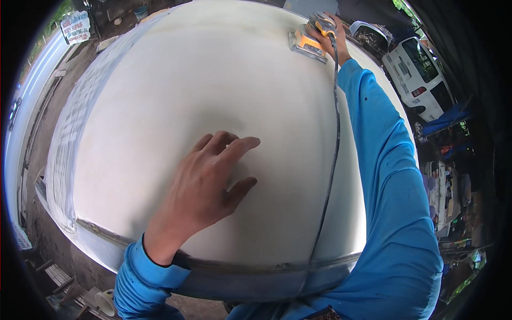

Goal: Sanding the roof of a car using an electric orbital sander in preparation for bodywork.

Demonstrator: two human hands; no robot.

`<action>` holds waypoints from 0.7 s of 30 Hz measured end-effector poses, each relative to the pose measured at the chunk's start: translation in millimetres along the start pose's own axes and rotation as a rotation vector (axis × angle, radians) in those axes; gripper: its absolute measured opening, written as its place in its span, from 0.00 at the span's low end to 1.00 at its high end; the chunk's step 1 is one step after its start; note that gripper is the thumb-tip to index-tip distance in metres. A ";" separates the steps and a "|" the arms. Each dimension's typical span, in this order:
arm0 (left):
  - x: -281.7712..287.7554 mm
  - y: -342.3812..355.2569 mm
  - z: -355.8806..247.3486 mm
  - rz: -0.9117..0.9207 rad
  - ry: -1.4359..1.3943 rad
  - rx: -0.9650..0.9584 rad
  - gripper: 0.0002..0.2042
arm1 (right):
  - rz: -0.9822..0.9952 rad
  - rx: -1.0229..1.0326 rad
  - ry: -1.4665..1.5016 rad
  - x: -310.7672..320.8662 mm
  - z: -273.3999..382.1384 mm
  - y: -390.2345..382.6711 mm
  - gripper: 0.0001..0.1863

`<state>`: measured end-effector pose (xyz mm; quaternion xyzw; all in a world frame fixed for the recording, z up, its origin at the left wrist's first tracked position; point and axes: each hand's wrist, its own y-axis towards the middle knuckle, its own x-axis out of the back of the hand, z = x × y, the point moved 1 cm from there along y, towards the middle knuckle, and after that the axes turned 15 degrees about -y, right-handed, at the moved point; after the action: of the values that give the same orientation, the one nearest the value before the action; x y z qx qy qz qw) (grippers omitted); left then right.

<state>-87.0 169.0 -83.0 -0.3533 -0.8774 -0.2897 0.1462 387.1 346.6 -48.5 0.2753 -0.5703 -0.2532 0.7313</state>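
Blue sleeves (394,176) are seen closest, worn on both forearms; the left cuff is bunched near the wrist. Near edge of the panel is formed by a grey, glossy strip (234,282), with a dark seam running above it. Left hand (200,181) is held over the near-middle part of the panel, palm down, fingers spread and loosely bent, thumb set apart from the index finger. Whether the panel is touched by it cannot be told. Large curved pale panel (160,128) is spread across most of the view; soft shadows are cast on it around the left hand. Dark cord (336,133) is stretched from the sander along the inner side of the right arm and over the near edge. Left side of the panel is covered by wrinkled translucent sheeting (88,106). Right hand (337,40) is wrapped around the top of a yellow-and-dark sander (312,41); fingers are partly hidden. Sander is placed at the far right of the panel, its rectangular pad set flat on the surface. Beyond, a pale bucket (105,302) is seen at lower left on the ground, a white van (418,74) is parked at right, and a painted sign (76,28) is put up at far left.
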 end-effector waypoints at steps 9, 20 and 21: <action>0.4 -2.7 -3.5 -0.015 -0.006 -0.010 0.27 | 0.002 -0.125 -0.061 106.7 47.1 -110.5 0.42; -2.1 -2.1 -3.8 0.010 0.041 -0.027 0.26 | -0.083 -0.518 -0.088 275.0 29.5 -267.6 0.41; -2.4 -1.5 -3.7 0.016 0.044 -0.011 0.26 | -0.108 -0.522 -0.107 272.5 25.4 -264.9 0.40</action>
<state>-86.1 164.6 -81.8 -0.3546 -0.8696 -0.3009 0.1660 407.7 -33.6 -37.4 0.0936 -0.5079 -0.4447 0.7318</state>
